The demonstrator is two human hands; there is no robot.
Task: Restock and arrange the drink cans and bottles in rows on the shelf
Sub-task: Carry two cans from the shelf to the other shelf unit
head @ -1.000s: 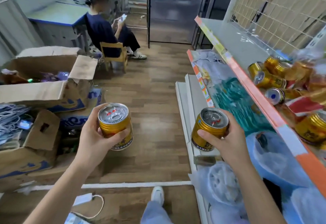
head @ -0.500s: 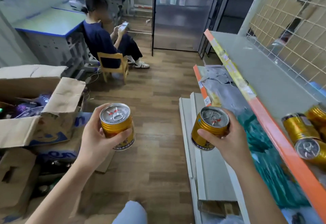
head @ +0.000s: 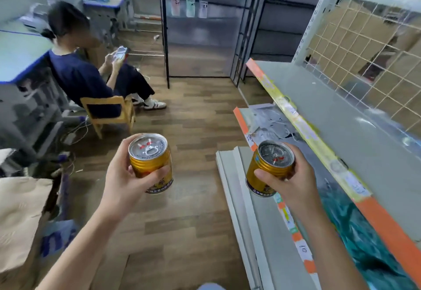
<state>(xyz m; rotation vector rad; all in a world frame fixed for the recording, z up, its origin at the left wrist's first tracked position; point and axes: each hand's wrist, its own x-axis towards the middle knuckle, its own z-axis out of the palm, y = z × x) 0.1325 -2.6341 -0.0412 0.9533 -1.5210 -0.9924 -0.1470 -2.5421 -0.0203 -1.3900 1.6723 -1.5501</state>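
Beside the grey metal shelf (head: 355,134), each hand grips an upright gold can. Left hand (head: 124,180) fingers wrap one gold aluminium can (head: 150,163); right hand (head: 293,182) fingers wrap the other gold can (head: 267,171).

Upper shelf (head: 341,118): grey deck, front price strip (head: 303,127) yellow going orange at the near end, wire grid back (head: 355,61). A blurred clear patch sits near the grid, can't ID it.

Lower shelf (head: 238,117): orange-edged, sticks out further than the upper. Crumpled grey plastic (head: 271,123) lies at the far end, teal packaging (head: 355,226) nearer, partly under the upper deck.

Floor (head: 193,198): wood plank. White panels (head: 234,187) lie flat along the shelf base. Cardboard box (head: 20,210) far left, small wooden chair (head: 102,100) further back, loose cables (head: 77,130) just beside the chair.
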